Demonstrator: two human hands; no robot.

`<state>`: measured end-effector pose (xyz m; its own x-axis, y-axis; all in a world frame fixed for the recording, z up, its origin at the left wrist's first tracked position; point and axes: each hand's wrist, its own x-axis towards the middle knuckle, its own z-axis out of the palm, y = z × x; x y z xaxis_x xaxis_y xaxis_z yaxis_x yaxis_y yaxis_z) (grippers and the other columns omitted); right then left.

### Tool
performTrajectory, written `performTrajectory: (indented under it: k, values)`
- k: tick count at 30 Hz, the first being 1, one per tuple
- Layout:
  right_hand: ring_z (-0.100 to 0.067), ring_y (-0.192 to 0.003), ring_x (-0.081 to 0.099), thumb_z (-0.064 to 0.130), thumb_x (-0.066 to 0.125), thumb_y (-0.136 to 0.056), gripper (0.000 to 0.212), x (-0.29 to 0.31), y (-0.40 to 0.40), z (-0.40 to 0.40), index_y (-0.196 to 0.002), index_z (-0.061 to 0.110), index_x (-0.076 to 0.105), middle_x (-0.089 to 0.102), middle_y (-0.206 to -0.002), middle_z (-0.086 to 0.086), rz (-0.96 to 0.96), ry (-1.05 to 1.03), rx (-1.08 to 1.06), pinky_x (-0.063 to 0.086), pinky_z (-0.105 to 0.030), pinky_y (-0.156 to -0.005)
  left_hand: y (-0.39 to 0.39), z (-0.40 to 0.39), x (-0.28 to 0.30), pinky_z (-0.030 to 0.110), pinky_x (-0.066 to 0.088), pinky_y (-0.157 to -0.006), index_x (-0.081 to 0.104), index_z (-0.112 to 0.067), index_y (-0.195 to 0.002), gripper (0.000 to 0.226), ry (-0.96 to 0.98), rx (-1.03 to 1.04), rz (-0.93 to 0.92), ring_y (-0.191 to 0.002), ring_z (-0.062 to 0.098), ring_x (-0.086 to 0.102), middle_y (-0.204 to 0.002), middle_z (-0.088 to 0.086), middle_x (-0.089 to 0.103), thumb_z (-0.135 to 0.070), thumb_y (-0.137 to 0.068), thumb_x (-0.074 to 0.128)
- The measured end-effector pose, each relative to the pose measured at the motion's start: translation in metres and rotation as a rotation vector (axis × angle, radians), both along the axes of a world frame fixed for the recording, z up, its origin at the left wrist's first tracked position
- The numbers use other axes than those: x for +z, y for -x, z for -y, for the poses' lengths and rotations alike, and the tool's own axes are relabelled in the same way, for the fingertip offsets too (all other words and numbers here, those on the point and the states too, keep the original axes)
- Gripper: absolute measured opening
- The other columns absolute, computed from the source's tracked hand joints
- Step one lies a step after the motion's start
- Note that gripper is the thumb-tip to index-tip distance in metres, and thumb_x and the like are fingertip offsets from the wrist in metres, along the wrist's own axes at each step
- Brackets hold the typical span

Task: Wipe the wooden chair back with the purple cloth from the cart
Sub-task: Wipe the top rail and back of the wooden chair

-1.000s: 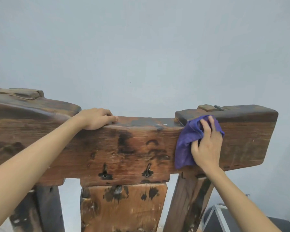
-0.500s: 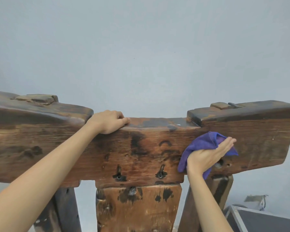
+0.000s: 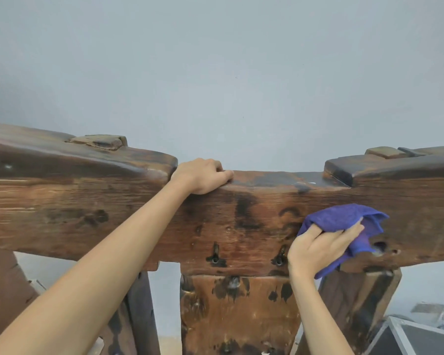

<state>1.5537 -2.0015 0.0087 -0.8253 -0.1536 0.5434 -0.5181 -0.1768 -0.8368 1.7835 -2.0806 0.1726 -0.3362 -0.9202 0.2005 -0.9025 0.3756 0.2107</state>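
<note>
fingers (image 3: pixel 315 233) of the right hand (image 3: pixel 318 248) pinch the purple cloth (image 3: pixel 344 217) — palm flat.

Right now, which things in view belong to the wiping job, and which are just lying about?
In the job:
purple cloth
wooden chair back
right hand pressing the cloth
left hand gripping the top edge

Lying about:
metal-framed case, bottom right

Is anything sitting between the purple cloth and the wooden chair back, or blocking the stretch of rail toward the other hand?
Nothing visible does. The right hand presses the purple cloth directly onto the chair back; the rail face toward the left hand lies bare.
</note>
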Motion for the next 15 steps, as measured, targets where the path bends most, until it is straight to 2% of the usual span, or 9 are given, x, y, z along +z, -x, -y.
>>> performTrajectory:
  k: [3,6,9,11,13,15]
  values:
    - [-0.036,-0.156,0.011,0.028,0.035,-0.106,0.062,-0.01,-0.053,0.006,-0.159,0.0,0.02,0.016,-0.167,-0.021,-0.096,-0.093,0.063,0.022,-0.049,-0.12,0.001,0.002,-0.002,0.042,0.047,-0.085,0.065,-0.031,-0.109,0.053,0.011,0.009,0.005,-0.104,0.025,0.06,-0.117,0.001,0.069,-0.067,-0.086,0.034]
    - [-0.03,-0.157,0.008,0.031,0.037,-0.101,0.062,-0.036,-0.123,0.001,-0.158,0.012,0.02,0.012,-0.17,-0.011,-0.287,-0.246,0.243,0.025,-0.049,-0.117,0.001,0.003,-0.001,0.043,0.047,-0.089,0.065,-0.029,-0.112,0.054,0.015,0.013,0.016,-0.109,0.029,0.06,-0.122,0.005,0.069,-0.065,-0.087,0.035]
    - [-0.029,-0.15,0.026,0.038,0.05,-0.092,0.057,-0.079,-0.193,-0.007,-0.146,0.022,0.043,0.027,-0.163,-0.006,-0.735,-0.393,0.464,0.045,-0.044,-0.103,0.0,0.003,0.0,0.045,0.046,-0.094,0.065,-0.027,-0.116,0.054,0.001,-0.001,0.016,-0.113,0.03,0.059,-0.126,0.006,0.067,-0.063,-0.088,0.036]
    - [-0.023,-0.144,0.035,0.041,0.056,-0.091,0.054,-0.102,-0.215,-0.009,-0.143,0.029,0.048,0.031,-0.159,0.002,-1.017,-0.407,0.576,0.045,-0.04,-0.1,-0.003,0.002,0.002,0.045,0.046,-0.095,0.065,-0.029,-0.116,0.053,-0.017,-0.029,0.011,-0.113,0.028,0.059,-0.127,0.003,0.067,-0.063,-0.088,0.035]
    - [-0.019,-0.138,0.042,0.039,0.059,-0.092,0.053,-0.108,-0.207,-0.003,-0.143,0.031,0.049,0.034,-0.158,0.006,-1.173,-0.401,0.606,0.039,-0.036,-0.1,-0.008,0.001,0.003,0.045,0.045,-0.095,0.065,-0.032,-0.117,0.052,-0.036,-0.046,0.012,-0.115,0.026,0.058,-0.13,-0.001,0.066,-0.063,-0.088,0.034]
    - [-0.017,-0.131,0.051,0.04,0.06,-0.092,0.054,-0.098,-0.181,0.001,-0.144,0.032,0.049,0.045,-0.153,0.008,-1.221,-0.392,0.572,0.044,-0.035,-0.098,-0.01,0.0,0.005,0.046,0.045,-0.097,0.065,-0.034,-0.119,0.052,-0.041,-0.044,0.006,-0.118,0.026,0.057,-0.132,-0.002,0.065,-0.062,-0.088,0.034]
